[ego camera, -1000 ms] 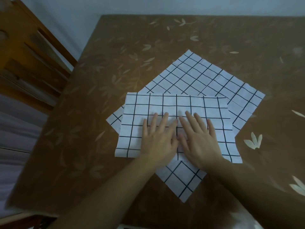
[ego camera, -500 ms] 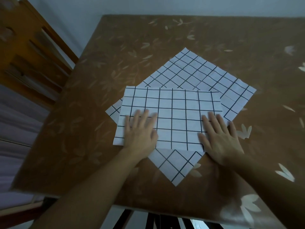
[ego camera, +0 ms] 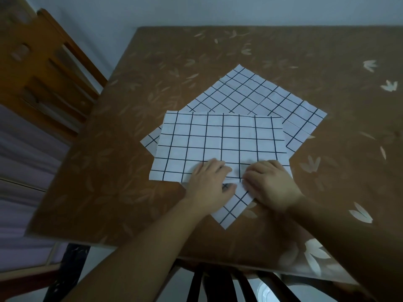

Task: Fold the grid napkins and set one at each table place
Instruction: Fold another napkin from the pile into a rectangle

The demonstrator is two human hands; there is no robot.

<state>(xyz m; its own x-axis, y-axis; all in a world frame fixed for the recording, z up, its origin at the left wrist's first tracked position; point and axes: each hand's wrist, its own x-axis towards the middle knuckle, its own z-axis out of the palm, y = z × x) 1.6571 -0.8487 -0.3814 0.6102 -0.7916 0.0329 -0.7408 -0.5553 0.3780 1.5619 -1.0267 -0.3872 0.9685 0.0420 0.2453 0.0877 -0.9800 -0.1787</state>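
A white napkin with a black grid, the top napkin (ego camera: 218,138), lies as a rectangle on the brown table (ego camera: 122,171). It rests on a second grid napkin (ego camera: 261,94) spread flat and turned like a diamond, whose corner sticks out towards me. My left hand (ego camera: 209,184) and my right hand (ego camera: 271,185) sit side by side at the top napkin's near edge. Their fingers are curled and pinch that edge, which is slightly raised and creased between them.
The table carries a brown cloth with pale leaf prints. A wooden chair (ego camera: 37,68) stands at the table's left side. Another chair's dark back (ego camera: 218,284) shows just below the near table edge. A pale wall runs behind the table.
My hands, spread apart and flat on the top napkin half a second ago, have come together at the middle of its near edge and curled onto it.
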